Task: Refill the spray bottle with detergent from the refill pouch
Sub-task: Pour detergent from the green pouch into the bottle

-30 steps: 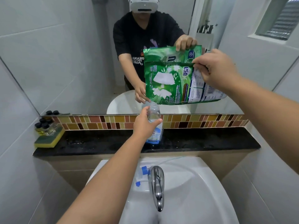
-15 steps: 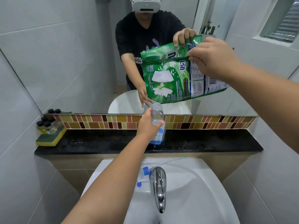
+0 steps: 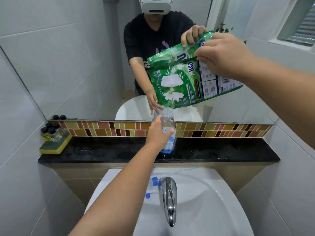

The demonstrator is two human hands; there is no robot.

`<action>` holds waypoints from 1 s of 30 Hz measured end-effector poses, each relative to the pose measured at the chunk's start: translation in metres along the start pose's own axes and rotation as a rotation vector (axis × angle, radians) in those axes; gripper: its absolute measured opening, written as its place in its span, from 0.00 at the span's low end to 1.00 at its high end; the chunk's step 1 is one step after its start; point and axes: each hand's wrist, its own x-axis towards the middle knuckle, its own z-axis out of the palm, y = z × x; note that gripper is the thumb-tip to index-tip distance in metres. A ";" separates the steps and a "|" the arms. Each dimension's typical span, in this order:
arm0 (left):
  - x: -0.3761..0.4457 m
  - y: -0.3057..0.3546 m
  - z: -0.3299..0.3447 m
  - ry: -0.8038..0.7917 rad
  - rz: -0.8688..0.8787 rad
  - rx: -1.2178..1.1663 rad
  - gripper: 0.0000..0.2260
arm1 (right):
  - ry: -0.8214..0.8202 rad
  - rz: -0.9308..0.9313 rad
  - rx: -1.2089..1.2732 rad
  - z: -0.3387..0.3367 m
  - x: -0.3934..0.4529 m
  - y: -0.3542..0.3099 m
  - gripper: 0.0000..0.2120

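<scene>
My left hand point(image 3: 157, 133) grips the upright bottle point(image 3: 167, 128) on the black ledge point(image 3: 221, 149), while my right hand point(image 3: 223, 55) pinches the pouch point(image 3: 185, 84) tilted above it, its low corner just over the open neck, which I judge close enough to pour.

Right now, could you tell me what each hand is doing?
Left hand: grips the spray bottle.
Right hand: holds the refill pouch.

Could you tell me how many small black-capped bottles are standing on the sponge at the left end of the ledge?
4 caps show: small bottles clustered on the yellow-green sponge at the ledge's left end. Two more caps above are mirror reflections. Others may be hidden.
</scene>
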 end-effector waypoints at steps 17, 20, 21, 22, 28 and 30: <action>-0.005 0.004 -0.001 -0.005 0.015 0.006 0.30 | 0.008 -0.059 -0.026 0.001 0.012 -0.002 0.13; -0.005 0.004 -0.001 -0.002 0.014 0.014 0.30 | 0.014 -0.074 -0.031 0.002 0.013 -0.002 0.13; -0.005 0.004 0.000 0.000 0.014 0.016 0.30 | 0.017 -0.077 -0.031 0.002 0.013 -0.002 0.13; -0.005 0.004 0.000 0.003 0.012 0.018 0.30 | 0.020 -0.078 -0.033 0.003 0.013 -0.001 0.12; -0.004 0.002 0.000 0.001 0.014 0.022 0.30 | 0.016 -0.088 -0.034 0.004 0.016 -0.001 0.13; -0.004 0.001 0.001 0.001 0.015 0.024 0.30 | 0.011 -0.089 -0.034 0.003 0.017 -0.002 0.13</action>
